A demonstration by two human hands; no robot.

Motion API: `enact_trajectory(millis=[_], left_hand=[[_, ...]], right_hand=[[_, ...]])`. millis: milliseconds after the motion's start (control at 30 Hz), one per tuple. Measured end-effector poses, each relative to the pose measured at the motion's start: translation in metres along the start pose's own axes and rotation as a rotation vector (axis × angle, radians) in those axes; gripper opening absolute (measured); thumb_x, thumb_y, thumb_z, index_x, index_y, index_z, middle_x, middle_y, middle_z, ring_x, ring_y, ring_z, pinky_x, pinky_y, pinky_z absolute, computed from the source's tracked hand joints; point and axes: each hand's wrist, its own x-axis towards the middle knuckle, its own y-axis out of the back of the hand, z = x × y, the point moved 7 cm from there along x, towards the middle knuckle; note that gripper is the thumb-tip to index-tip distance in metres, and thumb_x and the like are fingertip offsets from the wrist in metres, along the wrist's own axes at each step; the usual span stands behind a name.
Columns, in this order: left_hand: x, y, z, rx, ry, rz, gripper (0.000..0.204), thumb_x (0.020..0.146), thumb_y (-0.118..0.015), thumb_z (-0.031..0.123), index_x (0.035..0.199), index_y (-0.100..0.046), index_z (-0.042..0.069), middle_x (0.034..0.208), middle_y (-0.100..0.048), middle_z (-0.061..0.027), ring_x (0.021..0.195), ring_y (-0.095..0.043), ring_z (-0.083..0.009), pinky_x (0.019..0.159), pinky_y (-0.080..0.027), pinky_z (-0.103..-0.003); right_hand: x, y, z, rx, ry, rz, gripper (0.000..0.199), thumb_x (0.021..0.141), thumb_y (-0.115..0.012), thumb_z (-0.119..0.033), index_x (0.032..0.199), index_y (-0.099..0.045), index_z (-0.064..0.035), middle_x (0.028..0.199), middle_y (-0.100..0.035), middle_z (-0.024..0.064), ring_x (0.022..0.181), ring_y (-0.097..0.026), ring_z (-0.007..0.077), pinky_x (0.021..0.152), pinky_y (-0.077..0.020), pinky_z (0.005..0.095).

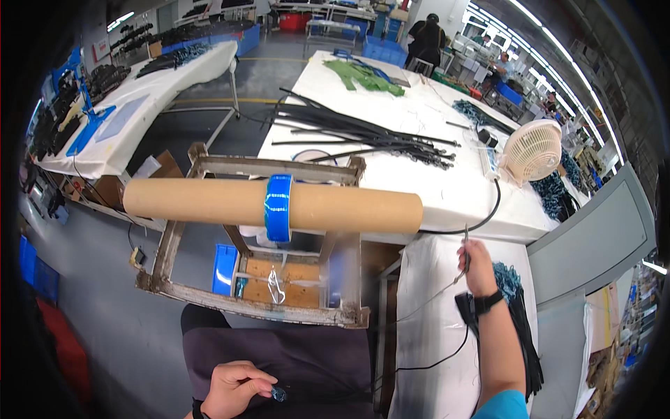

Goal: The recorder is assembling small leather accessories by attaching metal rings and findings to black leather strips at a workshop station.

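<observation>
My left hand (234, 385) rests on my lap and pinches a small blue piece (278, 394) between its fingertips. My right hand (477, 264) is stretched forward over a white-covered table (433, 314) and grips the end of a thin dark cord (447, 286) near a bundle of blue and black cables (516, 307). In front of me a long cardboard tube (209, 202) lies across a worn wooden frame (230, 300), with a roll of blue tape (278, 207) around its middle.
A white desk fan (532, 150) and long black straps (363, 133) lie on the big white table (447, 188) ahead. Green pieces (363, 75) sit farther back. Another table (139, 105) stands at left. Blue bins (225, 269) sit under the frame. People work in the distance.
</observation>
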Motion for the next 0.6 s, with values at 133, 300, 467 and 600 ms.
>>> enact_trajectory(millis=[133,300,467,600], left_hand=[[0.004,-0.005,0.001,0.114,0.034,-0.071,0.015,0.077,-0.072,0.005,0.092,-0.072,0.003,0.073,-0.065,-0.0066,0.066,-0.063,-0.0128,0.06,-0.048,-0.024],[0.019,-0.021,0.027,0.111,-0.067,-0.19,0.019,0.079,-0.071,0.006,0.098,-0.07,0.004,0.079,-0.065,-0.0062,0.068,-0.061,-0.0111,0.06,-0.046,-0.023],[0.019,-0.015,0.021,0.054,-0.066,-0.203,0.018,0.083,-0.068,0.005,0.101,-0.069,0.002,0.083,-0.065,-0.0067,0.074,-0.064,-0.0117,0.066,-0.05,-0.022],[0.014,-0.007,0.004,-0.297,0.103,-0.165,0.018,0.091,-0.057,0.005,0.106,-0.065,-0.002,0.095,-0.063,-0.0097,0.083,-0.065,-0.0143,0.077,-0.054,-0.024]], right_hand=[[0.122,0.004,-0.024,-0.356,0.216,0.081,0.018,0.084,-0.055,-0.019,0.093,-0.055,-0.0033,0.066,-0.049,0.0003,0.059,-0.048,0.0105,0.054,-0.0385,0.024],[0.221,0.058,-0.024,-0.794,0.222,0.17,0.058,0.083,-0.06,-0.026,0.128,-0.045,0.0078,0.122,-0.055,0.0209,0.114,-0.051,0.0292,0.099,-0.0372,0.0351],[0.101,-0.035,-0.053,-1.011,0.788,0.36,0.042,0.091,-0.054,-0.024,0.123,-0.05,0.0036,0.124,-0.051,0.0238,0.118,-0.047,0.0334,0.099,-0.0366,0.0393],[-0.094,-0.117,-0.063,-0.453,0.536,0.057,0.025,0.095,-0.045,-0.019,0.107,-0.053,0.002,0.103,-0.057,0.0103,0.099,-0.052,0.0178,0.089,-0.0402,0.0303]])
